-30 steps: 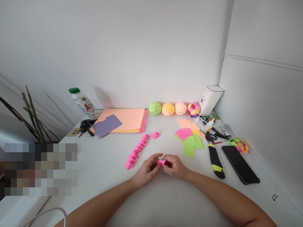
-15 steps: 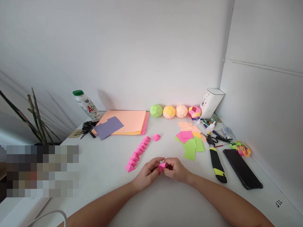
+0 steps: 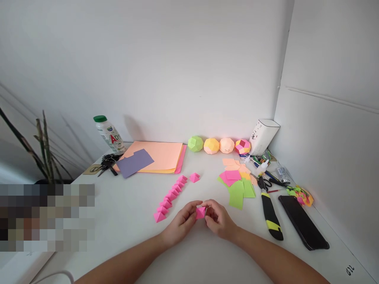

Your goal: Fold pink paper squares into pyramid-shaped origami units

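Between my two hands, low in the middle of the view, is a small folded pink paper piece (image 3: 200,213). My left hand (image 3: 180,224) pinches its left side. On its other side the fingers of my right hand (image 3: 221,221) close around the right edge, with the forefinger reaching over the top. A slanting row of pink folded paper pyramids (image 3: 171,195) stands on the table to the left of my hands. One more pink pyramid (image 3: 194,178) sits apart at the row's upper right.
Green paper squares (image 3: 236,195) and pink ones lie right of centre. A utility knife (image 3: 271,217), scissors (image 3: 263,183) and a black phone (image 3: 303,222) are further right. Paper balls (image 3: 211,146) line the wall; coloured sheets (image 3: 166,154), keys (image 3: 109,161) and a bottle (image 3: 109,136) lie back left.
The pink piece has been turned in my fingers and shows a broader face. My right hand's fingers have shifted, with the forefinger now over the top. The camera has tilted slightly up.
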Demonstrator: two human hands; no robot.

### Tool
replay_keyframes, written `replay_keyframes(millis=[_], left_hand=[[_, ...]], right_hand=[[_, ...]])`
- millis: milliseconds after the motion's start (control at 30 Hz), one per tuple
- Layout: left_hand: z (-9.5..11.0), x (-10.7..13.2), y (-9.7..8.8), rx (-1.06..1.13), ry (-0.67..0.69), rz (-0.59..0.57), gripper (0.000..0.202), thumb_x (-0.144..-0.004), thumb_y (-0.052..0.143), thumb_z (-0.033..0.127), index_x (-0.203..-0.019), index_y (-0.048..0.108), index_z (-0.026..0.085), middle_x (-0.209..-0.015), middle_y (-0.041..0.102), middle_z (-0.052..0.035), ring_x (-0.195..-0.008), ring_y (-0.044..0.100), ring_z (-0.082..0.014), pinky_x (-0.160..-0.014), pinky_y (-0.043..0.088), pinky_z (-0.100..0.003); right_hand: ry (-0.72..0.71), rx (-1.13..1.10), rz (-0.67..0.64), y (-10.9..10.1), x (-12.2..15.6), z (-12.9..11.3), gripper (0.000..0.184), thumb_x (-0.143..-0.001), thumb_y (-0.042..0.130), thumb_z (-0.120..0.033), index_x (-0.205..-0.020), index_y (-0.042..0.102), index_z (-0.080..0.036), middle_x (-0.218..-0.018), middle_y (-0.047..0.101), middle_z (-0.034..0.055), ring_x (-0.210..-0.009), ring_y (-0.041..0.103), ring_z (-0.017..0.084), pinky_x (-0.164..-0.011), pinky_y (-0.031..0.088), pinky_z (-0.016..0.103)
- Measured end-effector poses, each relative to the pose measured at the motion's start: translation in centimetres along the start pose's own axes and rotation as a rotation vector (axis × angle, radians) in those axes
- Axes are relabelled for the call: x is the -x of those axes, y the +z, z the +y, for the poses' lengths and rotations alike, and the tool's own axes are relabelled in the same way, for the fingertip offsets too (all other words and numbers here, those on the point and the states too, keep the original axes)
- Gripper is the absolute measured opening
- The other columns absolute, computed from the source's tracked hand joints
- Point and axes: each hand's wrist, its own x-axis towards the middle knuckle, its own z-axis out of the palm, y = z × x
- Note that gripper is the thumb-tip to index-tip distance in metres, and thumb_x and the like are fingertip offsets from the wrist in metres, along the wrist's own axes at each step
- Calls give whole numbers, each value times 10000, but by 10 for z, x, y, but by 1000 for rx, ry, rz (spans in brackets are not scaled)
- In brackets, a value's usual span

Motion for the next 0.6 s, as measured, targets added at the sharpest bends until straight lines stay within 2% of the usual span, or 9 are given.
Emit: replay_keyframes(millis=[67, 100, 167, 233, 300, 400, 500, 600], left_hand=[[0, 0, -1, 29, -17, -15, 372, -879, 449, 427, -1176, 471, 204, -656, 363, 60, -548, 331, -101, -519, 305, -233], [0, 0, -1, 44, -27, -21, 383, -879, 446, 439, -1180, 468, 203, -655, 361, 60, -547, 329, -100, -515, 304, -231], [1, 0, -1, 70, -53, -21, 415, -870, 452, 467, -1187, 465, 200, -649, 352, 63, -545, 330, -100, -508, 301, -228], [2, 0, 0, 81, -93, -5, 439, -861, 455, 493, -1183, 473, 196, -635, 354, 63, -545, 341, -103, -500, 302, -225], [4, 1, 0, 65, -121, 10, 437, -865, 439, 504, -1163, 495, 188, -607, 365, 63, -542, 358, -109, -499, 308, -227], [5, 0, 0, 15, -76, 45, 409, -882, 408, 505, -1097, 541, 183, -584, 391, 60, -526, 385, -111, -512, 334, -236], [4, -1, 0, 2, 2, 69, 380, -880, 418, 501, -1029, 567, 184, -612, 434, 50, -506, 416, -104, -520, 365, -242], [4, -3, -1, 15, 4, 67, 355, -864, 452, 497, -969, 579, 182, -579, 455, 51, -488, 435, -106, -493, 368, -235]], right_hand=[[-150, 45, 13, 0, 2, 2, 427, -737, 455, -50, -1133, 475, -210, -849, 534, 22, -563, 457, 87, -480, 377, 204], [-224, 80, 16, 0, 2, 3, 438, -752, 449, -48, -1153, 481, -220, -942, 539, 53, -613, 490, 98, -498, 400, 211], [-343, 144, 28, 0, 3, 5, 384, -788, 439, -52, -1116, 534, -225, -1029, 538, 87, -730, 539, 129, -557, 445, 235], [-386, 176, 49, 0, 2, 6, 313, -822, 435, -65, -1052, 582, -219, -980, 570, 87, -814, 566, 158, -633, 479, 265], [-375, 175, 84, 0, 1, 6, 250, -848, 445, -96, -998, 611, -209, -913, 601, 81, -822, 584, 167, -677, 494, 285], [-300, 167, 129, -1, 1, 4, 184, -874, 480, -176, -957, 643, -195, -822, 621, 69, -721, 590, 158, -631, 497, 278], [-209, 153, 119, -2, 1, 3, 204, -892, 487, -248, -954, 670, -182, -710, 606, 42, -593, 558, 134, -571, 482, 265], [-102, 97, 81, -2, 2, 3, 247, -896, 484, -313, -992, 666, -176, -697, 608, 30, -506, 517, 108, -520, 464, 254]])
